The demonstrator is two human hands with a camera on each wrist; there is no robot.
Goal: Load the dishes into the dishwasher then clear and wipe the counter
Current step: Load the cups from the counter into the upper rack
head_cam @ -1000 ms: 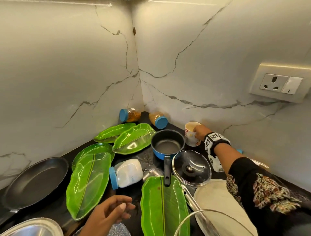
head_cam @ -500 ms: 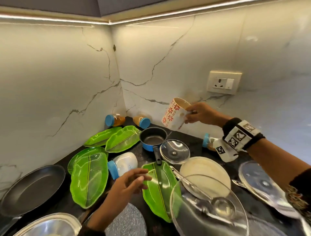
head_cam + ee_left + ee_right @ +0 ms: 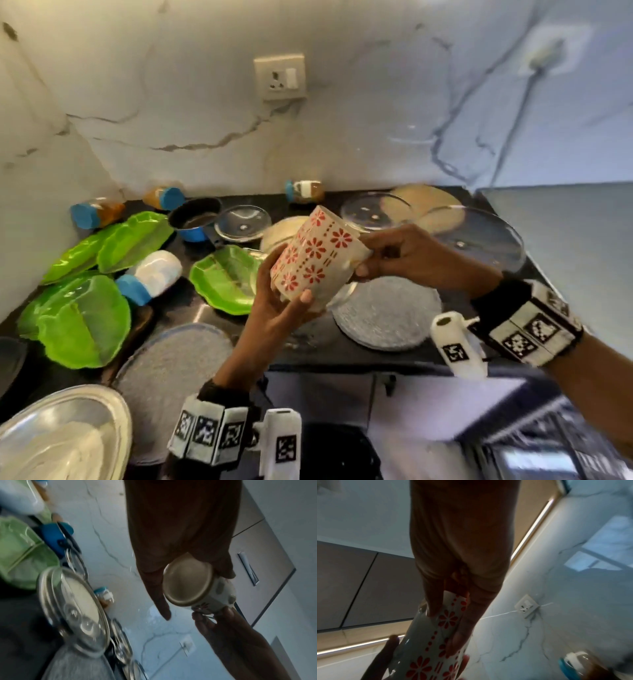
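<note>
1. Below the fingers, one black stone counter (image 3: 308, 346) carries four green leaf-shaped plates (image 3: 82, 318).
2. One white ceramic mug with red flowers (image 3: 317, 253) hangs tilted above it.
3. Left hand (image 3: 277, 308) cups its base, fingers curled around.
4. Right hand (image 3: 407, 257) grips its handle side, fingers clamped.

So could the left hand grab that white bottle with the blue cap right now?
Probably not yet. The left hand holds the flowery mug together with the right hand. The white bottle lies uncovered on the counter nearby, so it could once the mug is passed over.
</note>
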